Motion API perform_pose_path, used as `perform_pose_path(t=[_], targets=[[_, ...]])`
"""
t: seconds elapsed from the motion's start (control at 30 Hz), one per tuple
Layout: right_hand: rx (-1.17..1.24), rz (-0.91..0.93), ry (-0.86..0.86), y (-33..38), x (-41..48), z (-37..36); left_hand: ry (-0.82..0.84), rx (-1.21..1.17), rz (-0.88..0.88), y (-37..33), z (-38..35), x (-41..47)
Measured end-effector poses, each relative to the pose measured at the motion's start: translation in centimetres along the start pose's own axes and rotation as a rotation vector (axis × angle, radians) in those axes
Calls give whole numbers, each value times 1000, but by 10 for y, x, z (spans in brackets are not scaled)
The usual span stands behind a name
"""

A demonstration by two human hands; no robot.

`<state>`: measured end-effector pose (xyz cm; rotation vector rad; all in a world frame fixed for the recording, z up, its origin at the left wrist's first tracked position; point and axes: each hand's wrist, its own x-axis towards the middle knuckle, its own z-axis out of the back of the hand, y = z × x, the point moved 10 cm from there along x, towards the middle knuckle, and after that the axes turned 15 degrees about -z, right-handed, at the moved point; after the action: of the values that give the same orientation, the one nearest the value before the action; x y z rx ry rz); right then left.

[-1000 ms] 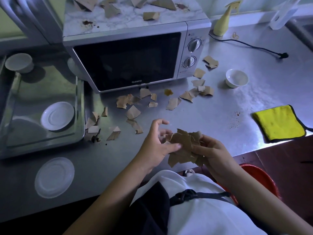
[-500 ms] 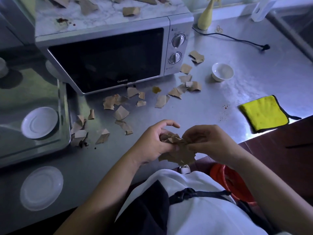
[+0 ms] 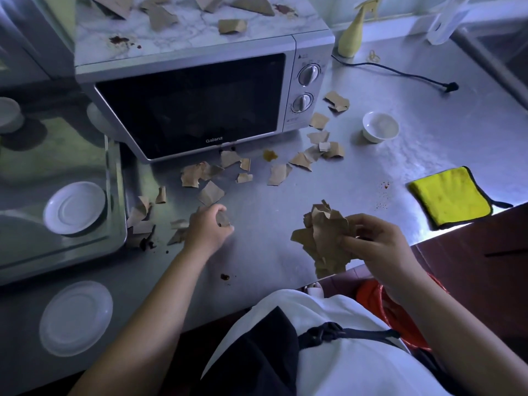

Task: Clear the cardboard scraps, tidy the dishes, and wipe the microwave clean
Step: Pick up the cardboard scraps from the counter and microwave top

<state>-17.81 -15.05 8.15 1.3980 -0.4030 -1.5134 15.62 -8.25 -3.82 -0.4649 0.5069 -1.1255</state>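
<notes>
My right hand (image 3: pixel 374 241) grips a bunch of cardboard scraps (image 3: pixel 323 238) above the counter's front edge. My left hand (image 3: pixel 207 227) is down on the steel counter, its fingers curled round a single scrap (image 3: pixel 223 219). Several loose scraps (image 3: pixel 211 192) lie in front of the silver microwave (image 3: pixel 200 104), and more scraps (image 3: pixel 231 25) sit on its stained marble-patterned top. One white saucer (image 3: pixel 75 207) lies in the metal tray (image 3: pixel 114 224); another saucer (image 3: pixel 75 318) lies on the counter at the near left. A small white bowl (image 3: pixel 380 126) stands right of the microwave.
A yellow cloth (image 3: pixel 451 195) lies at the counter's right edge. A red bin (image 3: pixel 380 298) sits below the counter by my right arm. A black cord with a plug (image 3: pixel 448 87) and a yellow spray bottle (image 3: pixel 353 35) are at the back. Brown stains (image 3: pixel 225 277) dot the counter.
My hands were together at the bunch of scraps. My left hand has let go and reached left to a scrap on the counter; my right hand keeps the bunch.
</notes>
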Motion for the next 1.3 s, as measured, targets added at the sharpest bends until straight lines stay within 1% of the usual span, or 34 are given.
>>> perform_pose_path(t=[0.07,0.13,0.37,0.47,0.53,0.6,0.63,0.67,0.73,0.8,0.83,0.9,0.97,1.07,1.17,1.23,1.3], targets=[[18,-10,3,-1,0,-2,53,91,-60,13,-9,9],[36,-12,2,-1,0,-3,75,122,-106,19,-17,15],[65,-31,2,-5,-1,0,-66,170,-173,13,-15,17],[109,-50,-36,-8,5,7,-105,90,-144,4,-6,16],[141,-66,-69,-10,11,11,-104,-98,-93,-10,-1,11],[157,-79,-91,-12,17,12,-81,-500,-33,-34,1,0],[157,-81,-96,-13,20,11,-55,-702,-32,-52,2,-7],[153,-80,-98,-12,23,10,-13,-844,-68,-72,5,-13],[143,-71,-88,-10,30,9,140,-983,-166,-115,12,-24],[138,-61,-46,-6,38,5,291,-1042,-244,-153,16,-35],[136,-58,-13,-2,42,3,336,-1049,-275,-168,17,-40],[131,-41,70,8,48,-5,328,-977,-310,-187,18,-42],[133,-14,173,19,53,-16,229,-857,-287,-192,16,-36],[140,30,336,33,56,-31,2,-597,-241,-191,23,-27],[168,44,513,43,57,-40,-234,-314,-297,-199,42,-26],[160,43,587,46,60,-41,-301,-267,-326,-203,46,-26],[135,38,637,46,64,-42,-278,-341,-273,-198,40,-25]])
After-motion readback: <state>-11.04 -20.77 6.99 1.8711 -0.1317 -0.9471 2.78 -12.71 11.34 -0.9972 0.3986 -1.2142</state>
